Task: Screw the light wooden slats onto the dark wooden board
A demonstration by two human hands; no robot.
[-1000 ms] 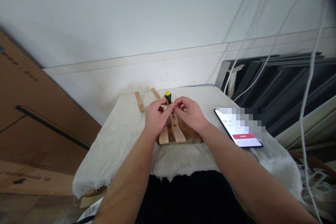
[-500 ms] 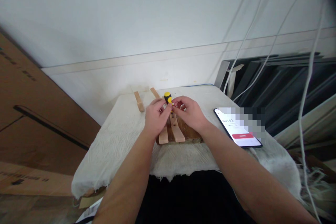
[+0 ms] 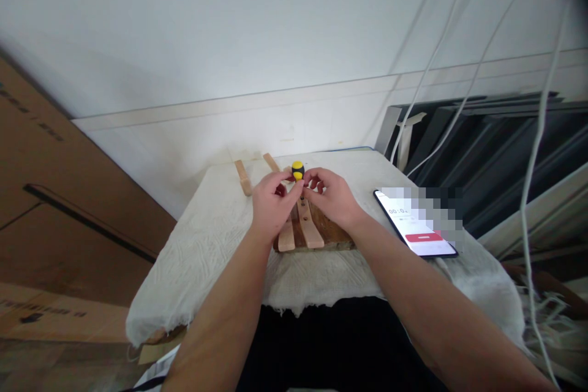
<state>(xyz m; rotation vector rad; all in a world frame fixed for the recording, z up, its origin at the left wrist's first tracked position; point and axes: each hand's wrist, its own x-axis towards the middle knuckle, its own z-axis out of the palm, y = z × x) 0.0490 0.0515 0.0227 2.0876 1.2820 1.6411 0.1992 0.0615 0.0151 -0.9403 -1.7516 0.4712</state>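
Resting on the cloth-covered tabletop [image 3: 206, 239], a brown wooden board [image 3: 331, 231] bears two pale wooden strips [image 3: 310, 229], above which the left hand [image 3: 273, 203] and right hand [image 3: 334, 197] nearly meet, fingers [image 3: 280, 178] curled almost closed, a yellow-and-black screwdriver [image 3: 298, 170] handle rising just beyond and between their tips, whichever grip holds it hidden.

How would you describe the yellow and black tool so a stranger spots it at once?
Start at the white-draped table. Toward its far side, the left hand and right hand come together over a brown board bearing pale wooden strips. The tool shows between them, set apart from the plain strips by its rounded yellow and black top.
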